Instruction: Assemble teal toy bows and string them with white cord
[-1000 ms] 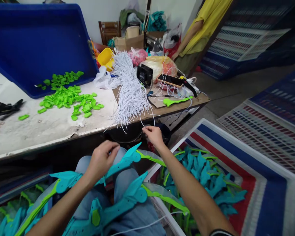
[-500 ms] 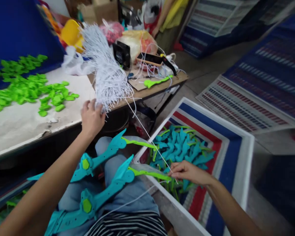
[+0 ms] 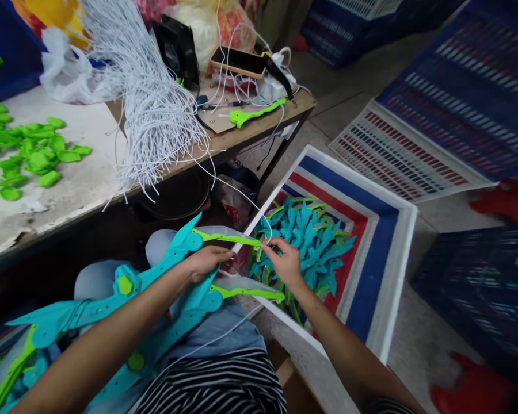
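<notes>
Two long turquoise plastic toy pieces lie across my lap: an upper piece [image 3: 179, 244] and a lower piece [image 3: 194, 307]. Each ends in a thin green arm with clear film along it. At the tip of the upper green arm [image 3: 224, 237], my right hand [image 3: 284, 263] pinches a white cord [image 3: 249, 198], which trails back to the bundle on the table. My left hand [image 3: 207, 261] reaches over the turquoise pieces with fingers stretched out, their tips near the clear film. Whether they touch it I cannot tell.
A thick bundle of white cords [image 3: 159, 121] hangs over the table edge. Green pieces [image 3: 38, 158], a phone [image 3: 238, 62] and a black fan [image 3: 176, 52] lie on the table [image 3: 86, 129]. Right of my knees, a striped crate [image 3: 373, 276] holds turquoise pieces; blue crates [image 3: 466, 103] stand beyond.
My left hand has left the cord bundle and come down over the turquoise pieces. My right hand has moved up and left with the cord to the upper arm's tip. The view has shifted.
</notes>
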{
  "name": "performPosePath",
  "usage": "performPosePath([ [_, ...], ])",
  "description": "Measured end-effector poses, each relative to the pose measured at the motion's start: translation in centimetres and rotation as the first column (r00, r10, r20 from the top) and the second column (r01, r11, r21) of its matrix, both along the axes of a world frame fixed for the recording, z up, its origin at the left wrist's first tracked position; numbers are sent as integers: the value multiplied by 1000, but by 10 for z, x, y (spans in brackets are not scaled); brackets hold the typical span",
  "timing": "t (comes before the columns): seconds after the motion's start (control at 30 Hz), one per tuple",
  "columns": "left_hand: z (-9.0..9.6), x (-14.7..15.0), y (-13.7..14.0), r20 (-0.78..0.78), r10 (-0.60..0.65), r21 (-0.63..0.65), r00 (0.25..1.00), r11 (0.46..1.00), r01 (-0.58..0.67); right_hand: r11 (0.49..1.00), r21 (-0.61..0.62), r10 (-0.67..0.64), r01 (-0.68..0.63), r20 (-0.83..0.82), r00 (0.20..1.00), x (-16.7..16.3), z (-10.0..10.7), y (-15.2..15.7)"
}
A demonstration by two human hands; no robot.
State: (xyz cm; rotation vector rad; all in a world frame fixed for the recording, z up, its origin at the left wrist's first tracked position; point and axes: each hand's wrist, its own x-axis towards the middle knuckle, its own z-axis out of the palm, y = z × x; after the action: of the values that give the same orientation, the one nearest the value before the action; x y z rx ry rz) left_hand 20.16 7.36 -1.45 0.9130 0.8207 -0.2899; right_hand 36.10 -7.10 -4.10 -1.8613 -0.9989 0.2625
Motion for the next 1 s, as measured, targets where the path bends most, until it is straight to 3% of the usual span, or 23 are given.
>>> performPosePath([
  [0.1,-4,-11,-5,24,75,-206,997,976,-68,1000,28,12,-14,93,996,-1,-1,0],
  [0.27,-17,4,-8,-13,186,-230,982,956,-184,993,60,81,-100,260,962,-1,0,0],
  [0.47,-32,42,-13,107,52,-266,993,964,-22,984,71,131,-164,338,932,-1,-5,0],
  [0.57,-37,55,-20,120,6,-212,993,977,19,986,49,138,-162,326,935,2,-10,-1],
  [0.7,-34,56,-21,63,-75,28,995,997,73,960,-14,272,-279,274,922,9,-18,-3],
  [0.83,-12,11,1,4,-34,229,999,973,32,975,-55,221,-215,210,952,13,-26,-5],
  [0.93,17,-55,17,58,32,415,998,908,-54,978,-87,199,-188,133,971,12,-27,-4],
  [1.0,38,-102,21,72,135,392,988,907,-152,974,-104,211,-200,110,971,10,-26,-2],
])
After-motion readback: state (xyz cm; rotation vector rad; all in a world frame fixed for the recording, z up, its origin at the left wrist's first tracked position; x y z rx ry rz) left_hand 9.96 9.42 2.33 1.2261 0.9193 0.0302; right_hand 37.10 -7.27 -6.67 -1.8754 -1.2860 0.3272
